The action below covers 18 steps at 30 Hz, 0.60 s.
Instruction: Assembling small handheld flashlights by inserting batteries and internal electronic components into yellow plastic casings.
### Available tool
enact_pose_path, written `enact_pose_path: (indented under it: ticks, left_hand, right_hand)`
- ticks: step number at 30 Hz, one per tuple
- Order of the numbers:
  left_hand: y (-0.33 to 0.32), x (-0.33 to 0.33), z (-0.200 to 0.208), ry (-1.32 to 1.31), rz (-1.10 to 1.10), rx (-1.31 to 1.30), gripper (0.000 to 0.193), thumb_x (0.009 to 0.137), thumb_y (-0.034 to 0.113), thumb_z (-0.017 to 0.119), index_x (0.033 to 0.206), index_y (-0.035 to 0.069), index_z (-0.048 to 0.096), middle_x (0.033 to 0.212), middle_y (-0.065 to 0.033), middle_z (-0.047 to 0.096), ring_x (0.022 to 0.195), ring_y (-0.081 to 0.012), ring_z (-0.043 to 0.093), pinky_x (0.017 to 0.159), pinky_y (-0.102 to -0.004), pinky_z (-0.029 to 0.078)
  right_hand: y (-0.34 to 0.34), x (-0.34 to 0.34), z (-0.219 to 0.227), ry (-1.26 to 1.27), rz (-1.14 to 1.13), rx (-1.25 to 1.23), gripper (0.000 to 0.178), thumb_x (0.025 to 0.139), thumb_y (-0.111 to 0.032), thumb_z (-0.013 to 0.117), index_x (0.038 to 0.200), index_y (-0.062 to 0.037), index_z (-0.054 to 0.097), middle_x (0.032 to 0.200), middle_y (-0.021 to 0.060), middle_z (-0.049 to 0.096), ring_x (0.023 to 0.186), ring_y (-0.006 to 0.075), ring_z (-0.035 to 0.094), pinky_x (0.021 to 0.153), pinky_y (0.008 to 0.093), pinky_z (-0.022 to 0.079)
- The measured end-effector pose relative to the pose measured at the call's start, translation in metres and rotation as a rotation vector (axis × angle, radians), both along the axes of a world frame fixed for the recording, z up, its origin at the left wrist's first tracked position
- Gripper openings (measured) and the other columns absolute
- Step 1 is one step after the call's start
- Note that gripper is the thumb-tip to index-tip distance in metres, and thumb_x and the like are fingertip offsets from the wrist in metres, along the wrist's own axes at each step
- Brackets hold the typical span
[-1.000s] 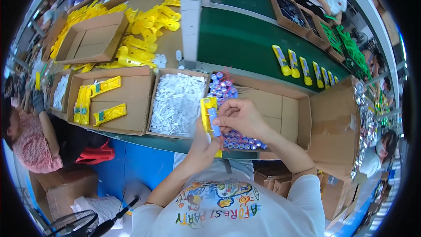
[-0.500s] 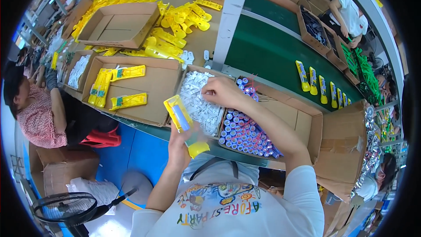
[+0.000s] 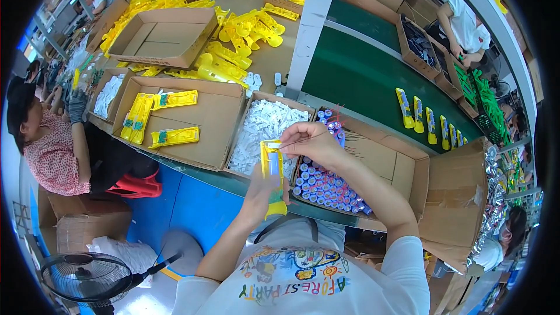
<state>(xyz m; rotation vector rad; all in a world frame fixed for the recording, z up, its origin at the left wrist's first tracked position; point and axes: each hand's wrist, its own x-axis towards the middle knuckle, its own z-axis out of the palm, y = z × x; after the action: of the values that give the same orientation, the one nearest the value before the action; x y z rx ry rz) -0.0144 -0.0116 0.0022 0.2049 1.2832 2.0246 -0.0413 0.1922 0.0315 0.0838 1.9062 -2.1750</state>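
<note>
My left hand (image 3: 258, 197) is wrapped round a long yellow plastic casing (image 3: 272, 156), held upright; motion blurs part of its fingers. A pale blue cylinder (image 3: 274, 166) lies inside the casing. At the casing's far end, my right hand (image 3: 307, 141) pinches what looks like a small white plastic piece (image 3: 275, 146), its fingertips against the casing. Beneath and beyond the hands, loose white plastic pieces (image 3: 256, 125) fill a cardboard box. To the right, several blue-wrapped cylindrical cells (image 3: 326, 188) with thin red wires stand packed together, partly behind my right forearm.
A cardboard tray (image 3: 216, 115) on the left holds several yellow casings (image 3: 138, 118). Another cardboard tray (image 3: 143, 52) sits among heaped yellow shells (image 3: 248, 29). Beyond a white post (image 3: 308, 35), yellow units (image 3: 418, 114) line a green belt (image 3: 361, 52). A co-worker (image 3: 55, 146) sits at left.
My right hand has come out of the white pieces, toward me and right, to the casing's end. My left hand has brought the casing rightward and turned it more upright.
</note>
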Motion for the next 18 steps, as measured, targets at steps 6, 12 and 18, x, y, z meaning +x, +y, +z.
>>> enact_pose_path:
  ticks: [6, 12, 18]
  left_hand:
    - [0.001, -0.008, 0.006, 0.297, -0.078, -0.157, 0.032, 0.098, 0.014, 0.047, 0.123, 0.002, 0.031, 0.087, -0.0093, 0.052, 0.067, -0.0137, 0.055, 0.06, -0.0286, 0.049]
    - [-0.001, -0.017, 0.004, 0.328, -0.237, 0.072, 0.049, 0.097, 0.016, 0.05, 0.139, 0.005, 0.028, 0.106, -0.0126, 0.058, 0.091, -0.0179, 0.06, 0.078, -0.0295, 0.05]
    - [-0.099, -0.148, 0.043, 1.127, 0.355, -1.155, 0.05, 0.072, -0.012, 0.057, 0.119, 0.003, 0.057, 0.113, -0.0175, 0.063, 0.113, -0.0313, 0.059, 0.098, -0.0368, 0.044]
  right_hand:
    - [-0.008, 0.009, 0.014, 0.019, -0.209, 0.1, 0.029, 0.079, -0.005, 0.076, 0.098, -0.0032, 0.054, 0.079, 0.0093, 0.068, 0.067, 0.0111, 0.066, 0.06, 0.0232, 0.053]
    - [0.01, 0.013, 0.02, 0.211, -0.05, 0.228, 0.02, 0.089, -0.007, 0.066, 0.107, -0.0017, 0.059, 0.095, 0.0058, 0.065, 0.087, 0.0115, 0.063, 0.075, 0.0253, 0.052]
    - [0.365, -0.041, -0.031, 0.48, -0.884, 1.111, 0.024, 0.098, -0.017, 0.049, 0.112, -0.0055, 0.065, 0.107, 0.0118, 0.067, 0.096, 0.0223, 0.064, 0.084, 0.0355, 0.05]
